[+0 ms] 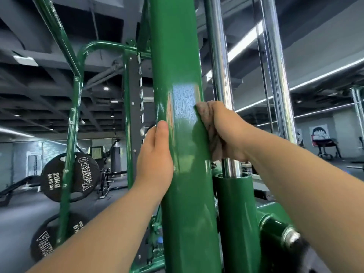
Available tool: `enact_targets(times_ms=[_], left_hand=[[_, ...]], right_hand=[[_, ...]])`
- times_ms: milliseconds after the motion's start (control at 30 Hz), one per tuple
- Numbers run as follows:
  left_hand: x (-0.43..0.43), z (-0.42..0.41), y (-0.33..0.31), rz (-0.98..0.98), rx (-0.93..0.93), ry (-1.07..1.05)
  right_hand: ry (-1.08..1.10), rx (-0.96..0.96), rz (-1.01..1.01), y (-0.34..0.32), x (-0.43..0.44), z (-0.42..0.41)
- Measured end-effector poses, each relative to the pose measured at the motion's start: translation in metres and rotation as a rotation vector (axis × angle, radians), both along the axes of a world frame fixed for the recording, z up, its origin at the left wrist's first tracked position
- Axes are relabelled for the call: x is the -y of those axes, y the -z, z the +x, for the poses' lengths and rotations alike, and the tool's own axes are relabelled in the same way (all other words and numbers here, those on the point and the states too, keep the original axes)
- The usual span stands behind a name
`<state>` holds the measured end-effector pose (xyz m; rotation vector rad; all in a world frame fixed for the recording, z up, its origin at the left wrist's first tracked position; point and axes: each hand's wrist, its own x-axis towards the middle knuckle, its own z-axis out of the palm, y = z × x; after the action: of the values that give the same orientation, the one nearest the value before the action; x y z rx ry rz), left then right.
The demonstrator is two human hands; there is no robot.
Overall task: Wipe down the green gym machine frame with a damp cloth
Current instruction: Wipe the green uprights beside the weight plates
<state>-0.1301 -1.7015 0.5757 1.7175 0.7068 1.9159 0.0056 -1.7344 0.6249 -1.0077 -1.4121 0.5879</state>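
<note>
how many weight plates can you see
2. The upper weight plate, marked 20kg, is at left; the lower weight plate is beneath it, partly covered. Others may be hidden.

Cloth [212, 134] mostly hidden, perhaps bunched.

Two hands show at mid-frame: the left hand [155, 154] and the right hand [228, 131]. There is one cloth [214, 140]. One thick green post [177, 56] fills the centre. Two chrome rods stand right of it: the near rod [218, 56] and the far rod [275, 66]. Two black plates hang at lower left: the upper plate [53, 180] and the lower plate [45, 243].
</note>
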Motion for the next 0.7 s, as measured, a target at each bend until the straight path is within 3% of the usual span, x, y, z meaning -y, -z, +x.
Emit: enact_targets(times_ms=[167,267,367,500,567,633,700], left_hand=[[-0.001,0.001,0.000,-0.029,-0.018,0.009],[0.002,-0.002,0.000,-0.072,-0.039,0.049],[0.007,-0.004,0.004,-0.170,-0.052,0.082],[0.003,-0.018,0.023,-0.363,0.009,0.421],[0.002,-0.028,0.034,-0.424,0.020,0.562],[0.000,-0.039,0.049,-0.469,0.011,0.611],[0.000,-0.047,0.060,-0.487,0.013,0.667]], right_hand=[[-0.110,-0.305,0.127,0.007,-0.009,-0.018],[-0.132,-0.279,0.057,0.042,-0.011,-0.016],[0.141,-0.009,0.114,0.057,0.001,-0.015],[0.439,0.306,0.589,0.063,0.002,-0.040],[0.513,0.452,0.744,0.085,-0.008,-0.044],[0.534,0.548,0.751,0.131,-0.013,-0.046],[0.551,0.762,0.820,0.187,-0.014,-0.049]])
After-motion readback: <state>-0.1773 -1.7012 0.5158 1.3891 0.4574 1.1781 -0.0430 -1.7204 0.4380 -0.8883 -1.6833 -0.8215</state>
